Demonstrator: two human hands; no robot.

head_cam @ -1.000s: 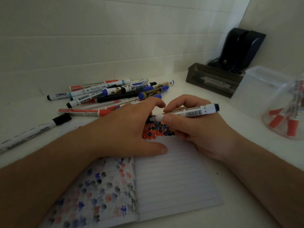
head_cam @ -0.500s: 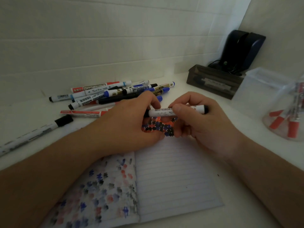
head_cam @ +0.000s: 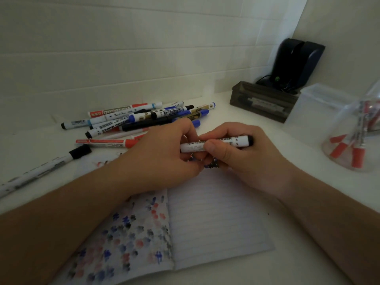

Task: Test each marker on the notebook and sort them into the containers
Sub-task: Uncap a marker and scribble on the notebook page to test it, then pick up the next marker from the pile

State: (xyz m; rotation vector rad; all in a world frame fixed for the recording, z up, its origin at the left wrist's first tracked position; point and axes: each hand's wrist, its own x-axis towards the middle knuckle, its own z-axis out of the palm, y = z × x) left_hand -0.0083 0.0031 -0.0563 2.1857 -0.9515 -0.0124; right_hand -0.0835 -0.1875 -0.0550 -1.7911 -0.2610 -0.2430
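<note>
Both the left hand [head_cam: 162, 157] and right hand [head_cam: 236, 155] grip one marker [head_cam: 216, 144] over the notebook [head_cam: 216, 219]; a pile [head_cam: 144, 120] upper left looks unsorted, several red ones fill the cup [head_cam: 349, 149] at right.

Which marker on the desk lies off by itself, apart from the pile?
The black-capped marker at far left, lying alone beside the notebook. The others sit heaped in the pile behind the left hand.
</note>
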